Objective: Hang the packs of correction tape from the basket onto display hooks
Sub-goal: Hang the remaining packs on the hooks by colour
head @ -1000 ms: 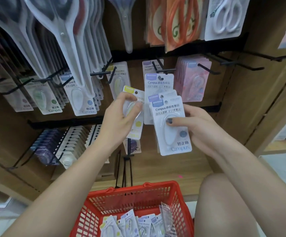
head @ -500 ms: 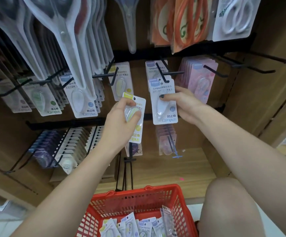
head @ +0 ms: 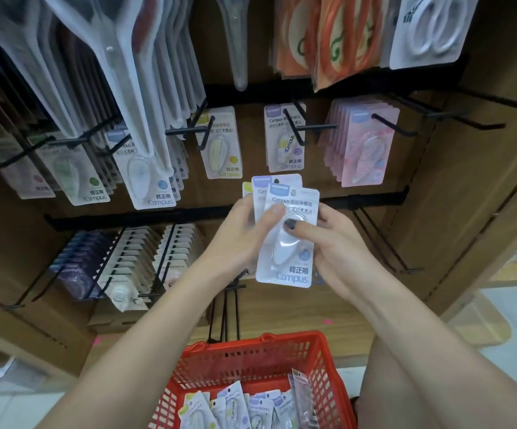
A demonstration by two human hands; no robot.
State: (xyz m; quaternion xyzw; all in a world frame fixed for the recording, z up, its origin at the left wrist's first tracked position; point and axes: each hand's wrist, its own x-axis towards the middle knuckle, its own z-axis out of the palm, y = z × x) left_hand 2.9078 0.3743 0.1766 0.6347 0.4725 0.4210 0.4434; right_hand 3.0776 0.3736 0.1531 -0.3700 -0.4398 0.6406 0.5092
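Observation:
Both hands meet in front of the lower black rail and grip a small fanned stack of correction tape packs (head: 285,270). The front pack is white with a blue dot; a purple-topped and a yellow-topped pack show behind it. My left hand (head: 235,243) grips the stack's left edge with its thumb on the front. My right hand (head: 337,252) holds the right edge, thumb pressed on the blister. Below stands the red basket (head: 251,356) with several more packs (head: 229,407). Above the stack, black display hooks carry a purple pack (head: 285,137) and a yellow pack (head: 221,144).
Blue and green packs (head: 149,178) hang on the left hooks, pink ones (head: 362,147) on the right, with bare hooks (head: 467,119) further right. Scissors packs (head: 121,63) hang low above. Lower hooks (head: 145,258) are full. My bare knee (head: 405,382) is beside the basket.
My right hand has come down from the purple-pack hook with a blue pack still in it. My left hand moved right to meet it, and the packs now form one stack.

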